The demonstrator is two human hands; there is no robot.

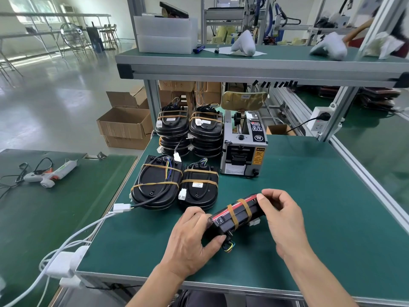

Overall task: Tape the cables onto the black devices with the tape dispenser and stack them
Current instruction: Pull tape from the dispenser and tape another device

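Both hands grip one taped device (pixel 236 214) on edge over the counter (pixel 309 207): left hand (pixel 190 238) curled round its near end, right hand (pixel 281 216) pinching the far end. Finished stacks (pixel 190 131) stand beside the dispenser (pixel 243 147).

- You work at a green bench (pixel 309 196) with an aluminium-framed shelf (pixel 243 65) above it.
- On your left, a pale glossy floor (pixel 55 89) reflects daylight from the windows (pixel 28 7) (far corner).
- Open cardboard boxes (pixel 126 125) stand on the floor beside the bench.

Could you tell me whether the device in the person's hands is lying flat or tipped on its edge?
Tipped on edge: the device shows its red-striped side upward, gripped by the left hand and right hand.
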